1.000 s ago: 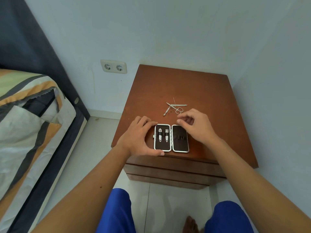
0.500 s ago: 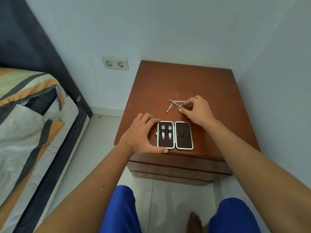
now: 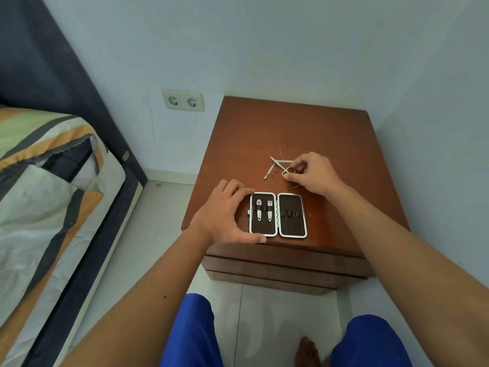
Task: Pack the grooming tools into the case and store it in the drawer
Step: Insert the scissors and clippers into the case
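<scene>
- Your right hand (image 3: 315,174) pinches the ring handle of the little scissors (image 3: 281,166) with thumb and finger.
- The scissors lie in a small pile of thin metal tools (image 3: 275,165) on the brown nightstand (image 3: 291,128), just behind the case.
- Your left hand (image 3: 225,214) curls round the left edge of the open case (image 3: 277,215), fingers at the top, thumb at the bottom.
- Two clippers (image 3: 264,210) sit in the left half of the case.
- The case lies flat near the front edge, above the drawers (image 3: 285,268).
</scene>
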Demonstrator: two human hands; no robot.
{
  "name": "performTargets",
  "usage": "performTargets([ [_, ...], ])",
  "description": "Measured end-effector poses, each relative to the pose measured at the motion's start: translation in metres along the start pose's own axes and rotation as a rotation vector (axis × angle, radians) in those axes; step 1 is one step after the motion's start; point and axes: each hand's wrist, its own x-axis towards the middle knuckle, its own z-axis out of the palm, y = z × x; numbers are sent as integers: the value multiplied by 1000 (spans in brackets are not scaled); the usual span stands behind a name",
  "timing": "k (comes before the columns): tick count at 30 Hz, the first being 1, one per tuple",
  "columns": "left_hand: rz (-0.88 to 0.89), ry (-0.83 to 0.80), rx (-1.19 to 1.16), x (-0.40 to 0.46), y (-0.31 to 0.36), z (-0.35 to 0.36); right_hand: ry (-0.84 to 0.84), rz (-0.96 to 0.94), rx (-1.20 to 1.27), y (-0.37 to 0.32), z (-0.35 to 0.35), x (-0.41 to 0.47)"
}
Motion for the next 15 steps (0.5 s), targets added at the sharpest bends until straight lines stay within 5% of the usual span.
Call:
performTargets([
  [15,3,2,-11,1,-1,2,-5,141,463,-25,-10,-83],
])
